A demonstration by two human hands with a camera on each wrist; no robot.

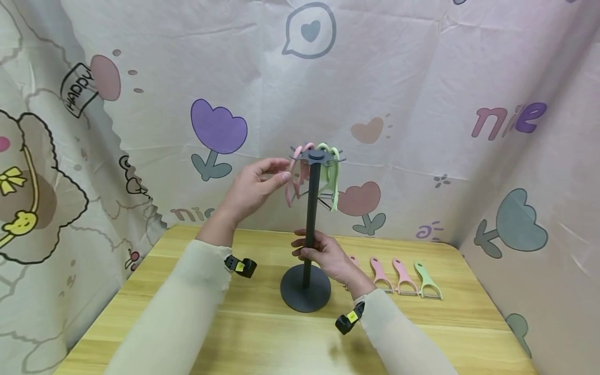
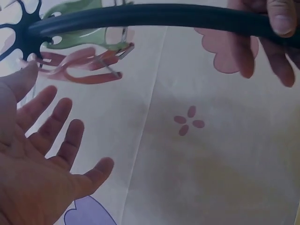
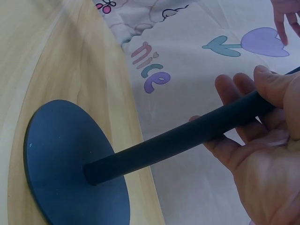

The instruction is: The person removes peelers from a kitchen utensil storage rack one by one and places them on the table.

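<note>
A black rack stand stands upright on the table, its round base flat on the wood. From its hooked top hang pink peelers on the left and green peelers on the right, handles up. My left hand is beside the pink peelers, fingers loosely spread; in the left wrist view its thumb tip reaches the hooks, and whether it touches a peeler is unclear. Lower down, my right hand holds the pole, thumb on one side and fingers on the other.
Right of the stand, a row of peelers lies on the table: pink peelers, one partly hidden behind my right hand, and a green peeler at the end. A printed cloth hangs behind and along both sides.
</note>
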